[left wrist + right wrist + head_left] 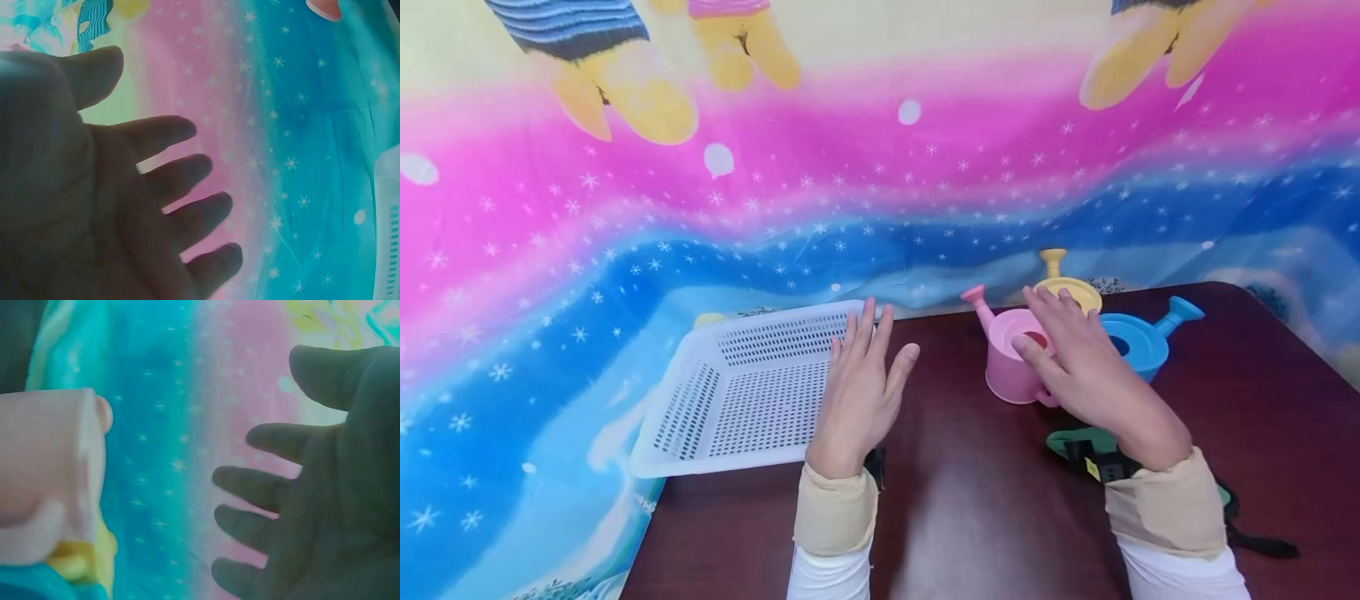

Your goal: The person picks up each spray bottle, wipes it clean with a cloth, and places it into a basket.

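Note:
My left hand (859,392) is raised with straight, spread fingers, overlapping the right end of a white perforated plastic basket (658,442). In the left wrist view its palm and fingers hold nothing. My right hand (1086,371), also with fingers extended, overlaps a pink toy watering can (1009,375) in the head view. Behind that can stands a yellow watering can (1070,292), partly hidden by the fingers. A blue watering can (1138,350) is to the right, its spout pointing right. The right wrist view shows the pink can's side apart from the right fingers.
A dark red-brown table (970,492) bears everything. Under the right wrist lies a green item (1060,442) with a black strap (1266,543), partly covered by the arm. A colourful snowflake-patterned cloth (820,183) hangs behind the table and along its left side.

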{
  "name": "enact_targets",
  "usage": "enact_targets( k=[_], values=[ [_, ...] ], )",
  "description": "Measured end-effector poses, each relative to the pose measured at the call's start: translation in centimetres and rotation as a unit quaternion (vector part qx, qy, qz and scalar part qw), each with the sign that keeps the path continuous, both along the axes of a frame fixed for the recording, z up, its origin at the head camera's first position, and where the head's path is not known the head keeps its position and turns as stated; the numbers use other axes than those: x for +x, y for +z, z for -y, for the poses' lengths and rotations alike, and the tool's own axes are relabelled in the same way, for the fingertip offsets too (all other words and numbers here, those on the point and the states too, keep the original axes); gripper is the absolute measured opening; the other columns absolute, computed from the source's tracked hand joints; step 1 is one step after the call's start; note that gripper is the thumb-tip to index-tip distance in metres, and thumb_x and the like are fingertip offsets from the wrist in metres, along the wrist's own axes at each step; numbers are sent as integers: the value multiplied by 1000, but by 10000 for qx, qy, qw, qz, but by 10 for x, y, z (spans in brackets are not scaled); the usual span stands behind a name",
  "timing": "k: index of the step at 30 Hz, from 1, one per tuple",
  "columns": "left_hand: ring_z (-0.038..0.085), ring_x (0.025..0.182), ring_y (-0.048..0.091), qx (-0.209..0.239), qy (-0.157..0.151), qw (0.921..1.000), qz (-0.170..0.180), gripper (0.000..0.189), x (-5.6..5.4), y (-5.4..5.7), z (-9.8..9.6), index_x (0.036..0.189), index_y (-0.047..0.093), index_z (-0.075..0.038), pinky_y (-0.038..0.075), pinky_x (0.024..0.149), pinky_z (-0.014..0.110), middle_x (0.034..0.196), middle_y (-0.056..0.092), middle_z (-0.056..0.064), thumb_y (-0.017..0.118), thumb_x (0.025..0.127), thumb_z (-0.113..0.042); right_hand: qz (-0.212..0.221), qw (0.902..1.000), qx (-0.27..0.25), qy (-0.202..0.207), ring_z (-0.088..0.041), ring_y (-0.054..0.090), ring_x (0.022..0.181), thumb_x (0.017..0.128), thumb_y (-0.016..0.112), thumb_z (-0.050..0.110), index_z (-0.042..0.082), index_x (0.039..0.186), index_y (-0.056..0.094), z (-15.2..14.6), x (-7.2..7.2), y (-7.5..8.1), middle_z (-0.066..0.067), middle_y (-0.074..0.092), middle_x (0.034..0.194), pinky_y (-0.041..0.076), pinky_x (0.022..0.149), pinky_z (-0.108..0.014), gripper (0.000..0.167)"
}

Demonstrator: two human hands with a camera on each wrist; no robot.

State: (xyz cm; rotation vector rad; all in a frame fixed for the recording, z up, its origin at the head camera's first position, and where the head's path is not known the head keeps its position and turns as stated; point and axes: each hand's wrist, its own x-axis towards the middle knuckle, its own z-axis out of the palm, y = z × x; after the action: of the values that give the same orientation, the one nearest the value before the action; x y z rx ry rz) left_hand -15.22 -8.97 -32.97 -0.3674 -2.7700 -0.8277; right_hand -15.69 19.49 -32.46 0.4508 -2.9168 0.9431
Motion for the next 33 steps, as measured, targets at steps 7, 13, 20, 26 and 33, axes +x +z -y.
enact_targets(
  k=[7,13,20,26,33],
  values=[
    [33,159,36,696,-198,9930,-934,59,0,1,-13,159,45,-10,31,129,52,169,39,13,55,108,-38,-375,9958,233,-806,-53,54,129,106,57,49,8,165,32,-31,27,11,-29,42,161,50,92,-74,76],
    [27,126,66,1920,-656,9634,-1751,37,-2,-3,-37,137,64,-3,54,109,42,137,68,13,63,104,-18,660,9860,1047,-1115,-53,63,112,100,58,62,-4,160,34,-70,43,2,-36,60,138,56,79,-62,92],
    [18,91,72,2333,-840,9539,-1691,17,-7,-32,-75,114,74,-3,60,85,25,101,74,9,67,101,-13,1343,9744,1316,-1235,-60,59,114,94,70,60,-19,148,39,-98,37,-21,-41,62,129,55,79,-65,100],
    [8,89,74,2295,-1218,9654,-208,20,-9,-59,-103,115,76,-5,57,81,14,104,78,5,68,101,-17,2093,9594,1541,-1094,-62,55,117,91,72,62,-22,143,42,-102,29,-46,-45,55,133,55,82,-64,103],
    [12,112,76,1794,-1631,9559,1656,39,-14,-76,-115,136,70,-11,58,96,22,128,77,1,67,103,-31,2584,9346,1889,-1550,-66,45,121,80,74,75,-23,144,39,-96,40,-90,-50,41,139,49,94,-74,122]
  ],
)
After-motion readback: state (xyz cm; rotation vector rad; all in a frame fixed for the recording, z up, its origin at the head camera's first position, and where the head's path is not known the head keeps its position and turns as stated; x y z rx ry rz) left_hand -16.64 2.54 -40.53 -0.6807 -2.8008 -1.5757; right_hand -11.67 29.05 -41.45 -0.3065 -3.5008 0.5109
